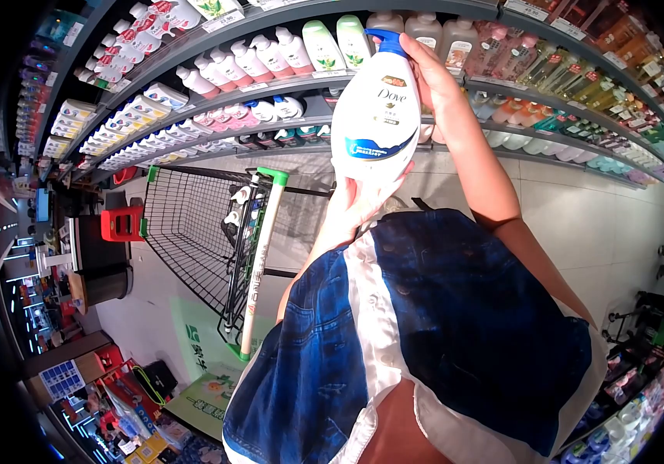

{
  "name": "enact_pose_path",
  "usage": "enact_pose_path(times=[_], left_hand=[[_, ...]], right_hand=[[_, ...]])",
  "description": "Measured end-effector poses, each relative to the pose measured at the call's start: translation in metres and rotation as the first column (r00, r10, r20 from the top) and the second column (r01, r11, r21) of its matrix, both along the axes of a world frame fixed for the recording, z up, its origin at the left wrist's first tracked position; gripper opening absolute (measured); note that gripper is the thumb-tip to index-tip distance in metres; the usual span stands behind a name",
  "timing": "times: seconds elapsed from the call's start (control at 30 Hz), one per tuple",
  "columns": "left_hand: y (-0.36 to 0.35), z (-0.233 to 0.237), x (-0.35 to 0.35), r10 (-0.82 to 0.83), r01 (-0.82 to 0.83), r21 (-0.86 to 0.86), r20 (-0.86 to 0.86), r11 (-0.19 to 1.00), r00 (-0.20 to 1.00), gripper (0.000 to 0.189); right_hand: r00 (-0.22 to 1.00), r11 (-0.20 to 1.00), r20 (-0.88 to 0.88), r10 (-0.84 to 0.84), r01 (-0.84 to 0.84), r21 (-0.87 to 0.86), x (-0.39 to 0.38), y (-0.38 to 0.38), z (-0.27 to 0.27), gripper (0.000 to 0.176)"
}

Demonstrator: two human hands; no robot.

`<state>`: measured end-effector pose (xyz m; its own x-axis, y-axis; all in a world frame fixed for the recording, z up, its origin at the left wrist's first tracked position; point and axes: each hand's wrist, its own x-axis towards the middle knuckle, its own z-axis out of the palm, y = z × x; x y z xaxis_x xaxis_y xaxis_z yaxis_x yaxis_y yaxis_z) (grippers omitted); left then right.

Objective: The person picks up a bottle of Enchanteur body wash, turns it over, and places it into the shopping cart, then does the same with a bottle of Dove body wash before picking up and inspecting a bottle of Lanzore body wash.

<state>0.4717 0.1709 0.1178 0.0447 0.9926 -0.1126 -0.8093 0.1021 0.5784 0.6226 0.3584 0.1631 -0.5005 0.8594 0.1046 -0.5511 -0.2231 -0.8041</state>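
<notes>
A white Dove pump bottle with a blue pump head and a blue band on its label is held up in front of me, roughly upright. My left hand supports it from below, around its base. Near the top, my right hand grips the bottle's side beside the pump, partly hidden behind it. The bottle's label faces me. Behind it run the shelves with rows of similar pump bottles.
A black wire shopping cart with a green-cornered handle stands at my left. A red basket-like bin is beside it. Shelves of bottles curve across the front. A dark counter stands far left, and more goods are at lower right.
</notes>
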Motion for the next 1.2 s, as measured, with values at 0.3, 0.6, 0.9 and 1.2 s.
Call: enact_pose_path(times=[0.3,0.6,0.9,1.2], left_hand=[[-0.001,0.0,-0.002,-0.016,0.016,0.002,0.016,1.0,1.0,0.064],[0.001,-0.002,-0.002,-0.036,0.035,0.004,0.045,0.999,0.998,0.064],[0.002,-0.006,-0.003,-0.078,0.077,0.008,0.111,0.997,0.991,0.063],[0.004,-0.019,-0.01,-0.239,0.238,0.034,0.217,0.971,0.946,0.067]], right_hand=[[1.0,0.998,-0.015,0.01,-0.011,-0.056,-0.001,0.0,0.0,0.045],[1.0,0.999,-0.014,0.01,-0.01,-0.036,-0.001,0.003,-0.001,0.046],[1.0,0.999,-0.002,0.017,-0.017,-0.044,-0.002,0.009,-0.002,0.041],[0.961,0.997,0.273,0.037,-0.053,0.052,0.003,-0.001,-0.009,0.041]])
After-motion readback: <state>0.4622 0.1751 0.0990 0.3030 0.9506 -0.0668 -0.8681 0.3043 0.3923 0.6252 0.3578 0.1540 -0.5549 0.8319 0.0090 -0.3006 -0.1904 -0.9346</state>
